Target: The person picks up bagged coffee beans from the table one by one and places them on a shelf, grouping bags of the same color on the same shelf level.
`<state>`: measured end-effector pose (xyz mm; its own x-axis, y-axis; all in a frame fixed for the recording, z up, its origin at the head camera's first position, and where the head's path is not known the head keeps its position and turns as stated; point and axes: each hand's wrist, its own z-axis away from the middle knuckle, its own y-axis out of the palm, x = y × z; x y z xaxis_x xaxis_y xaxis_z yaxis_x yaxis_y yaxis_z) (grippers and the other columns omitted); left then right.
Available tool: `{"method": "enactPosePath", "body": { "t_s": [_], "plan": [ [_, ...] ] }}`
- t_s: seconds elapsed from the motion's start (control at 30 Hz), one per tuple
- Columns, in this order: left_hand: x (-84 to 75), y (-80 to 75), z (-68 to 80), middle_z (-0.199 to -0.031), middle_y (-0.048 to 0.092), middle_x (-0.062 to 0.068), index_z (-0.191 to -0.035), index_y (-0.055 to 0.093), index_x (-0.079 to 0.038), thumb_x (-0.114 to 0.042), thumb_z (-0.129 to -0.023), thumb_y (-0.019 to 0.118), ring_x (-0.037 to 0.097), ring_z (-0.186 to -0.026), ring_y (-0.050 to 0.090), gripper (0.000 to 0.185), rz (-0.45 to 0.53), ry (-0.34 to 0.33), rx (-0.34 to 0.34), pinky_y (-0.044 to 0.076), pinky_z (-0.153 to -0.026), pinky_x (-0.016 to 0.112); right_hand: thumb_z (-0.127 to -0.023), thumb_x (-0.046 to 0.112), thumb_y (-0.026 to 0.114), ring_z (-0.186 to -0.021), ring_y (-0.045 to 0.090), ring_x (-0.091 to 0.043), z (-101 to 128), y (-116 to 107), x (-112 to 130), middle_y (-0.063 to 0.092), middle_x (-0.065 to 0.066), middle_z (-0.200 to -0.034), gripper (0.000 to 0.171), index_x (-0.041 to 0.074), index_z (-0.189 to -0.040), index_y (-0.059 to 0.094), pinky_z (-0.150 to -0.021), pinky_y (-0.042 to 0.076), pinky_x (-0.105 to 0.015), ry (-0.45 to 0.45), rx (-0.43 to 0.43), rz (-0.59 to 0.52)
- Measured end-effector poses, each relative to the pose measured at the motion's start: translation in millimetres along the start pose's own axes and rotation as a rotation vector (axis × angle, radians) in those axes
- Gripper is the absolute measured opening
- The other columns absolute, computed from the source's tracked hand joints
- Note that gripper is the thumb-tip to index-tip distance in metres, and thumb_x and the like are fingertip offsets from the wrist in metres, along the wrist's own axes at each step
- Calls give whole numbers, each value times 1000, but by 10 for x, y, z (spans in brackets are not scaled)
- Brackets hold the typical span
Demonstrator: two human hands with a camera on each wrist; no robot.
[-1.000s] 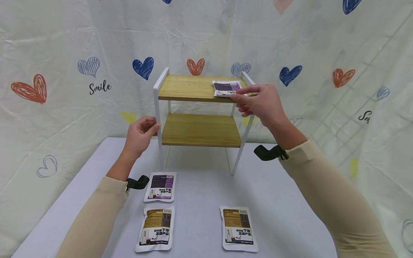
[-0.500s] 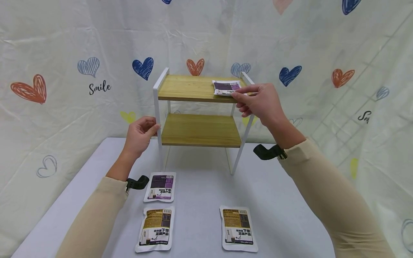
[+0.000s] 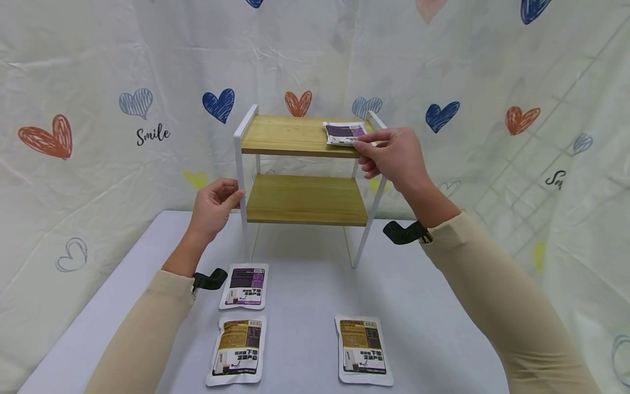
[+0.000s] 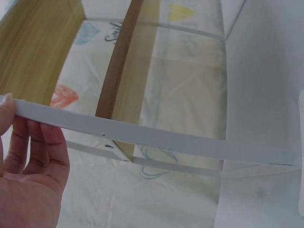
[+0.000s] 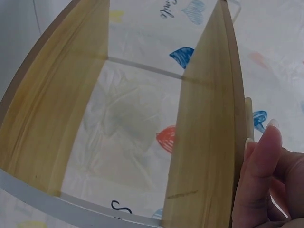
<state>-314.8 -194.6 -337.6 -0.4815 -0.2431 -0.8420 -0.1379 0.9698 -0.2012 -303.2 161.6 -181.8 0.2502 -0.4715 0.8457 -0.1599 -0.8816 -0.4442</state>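
A two-tier rack (image 3: 300, 198) with wooden shelves and a white metal frame stands at the back of the table. On the right end of its top shelf lies a purple packet (image 3: 344, 132). My right hand (image 3: 363, 146) pinches that packet's near edge at the shelf's front lip; in the right wrist view its fingers (image 5: 262, 175) sit beside the top board (image 5: 209, 118). My left hand (image 3: 235, 192) grips the rack's front left leg, and in the left wrist view its fingers (image 4: 33, 152) curl behind the white bar (image 4: 156, 140).
Three more packets lie flat on the grey table (image 3: 428, 306) in front of the rack: a purple one (image 3: 244, 285), a brown one (image 3: 238, 347) below it, and another brown one (image 3: 364, 348) to the right. A heart-printed cloth hangs behind and at both sides.
My right hand has crept slightly left and towards the rack with the purple packet. The left hand has kept its grip on the leg.
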Motion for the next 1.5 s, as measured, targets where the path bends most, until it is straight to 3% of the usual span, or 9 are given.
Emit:
{"method": "enactPosePath", "body": {
  "t_s": [0.13,0.37,0.53,0.73,0.8,0.97,1.1,1.33,1.5],
  "plan": [
    [-1,2,-1,-97,69,-9,-121,66,0,-28,-98,70,23,-92,68,36,-1,-4,-2,59,-80,16,-94,32,75,-65,69,-18,3,7,-4,70,-7,-83,35,10,-121,76,-61,61,-24,-11,-6,1],
    [19,2,-7,-99,70,-8,-120,67,-2,-28,-98,69,15,-90,68,34,-2,1,1,59,-80,17,-94,33,75,-66,69,-20,48,16,-63,71,-8,-83,38,11,-123,75,-62,62,-25,-67,-5,-23],
    [43,0,-18,-98,70,-11,-119,68,-4,-28,-98,70,20,-92,68,32,6,5,-3,60,-79,17,-93,38,76,-65,73,-19,96,25,-105,75,-10,-86,41,11,-124,75,-64,63,-27,-101,-10,-58],
    [17,-12,-7,-109,69,17,-121,67,-2,-28,-98,69,13,-90,66,35,-10,-3,3,58,-81,15,-94,41,73,-72,76,-21,193,52,-158,76,-17,-99,44,12,-127,74,-71,63,-28,-141,2,-92],
    [24,-13,-7,-111,68,21,-121,67,-1,-29,-98,69,13,-90,66,36,-17,-1,0,58,-81,15,-94,41,73,-73,77,-21,223,68,-186,75,-18,-101,43,12,-126,74,-73,63,-27,-153,12,-99],
    [52,-2,-16,-106,71,9,-119,68,-5,-29,-97,70,18,-91,68,33,-5,2,-14,59,-80,17,-94,39,74,-78,77,-25,315,112,-294,76,-16,-102,40,11,-124,75,-76,64,-30,-170,41,-156],
    [64,3,-18,-106,72,8,-118,69,-7,-29,-97,70,25,-94,69,31,9,5,-17,60,-79,18,-94,38,75,-83,78,-27,383,159,-385,78,-10,-100,38,12,-122,76,-79,64,-31,-175,58,-190],
    [62,-8,-22,-101,72,0,-117,69,-7,-28,-98,70,12,-87,67,29,-6,16,-15,59,-79,17,-95,33,74,-92,75,-23,491,268,-515,77,-11,-108,38,8,-123,75,-86,61,-24,-192,103,-165],
    [49,-4,-20,-101,71,-3,-118,68,-6,-27,-98,69,10,-88,67,30,-7,14,-11,59,-80,17,-95,33,75,-97,74,-21,565,360,-624,76,-12,-113,38,10,-126,73,-87,60,-21,-168,138,-149]
  ]
}}
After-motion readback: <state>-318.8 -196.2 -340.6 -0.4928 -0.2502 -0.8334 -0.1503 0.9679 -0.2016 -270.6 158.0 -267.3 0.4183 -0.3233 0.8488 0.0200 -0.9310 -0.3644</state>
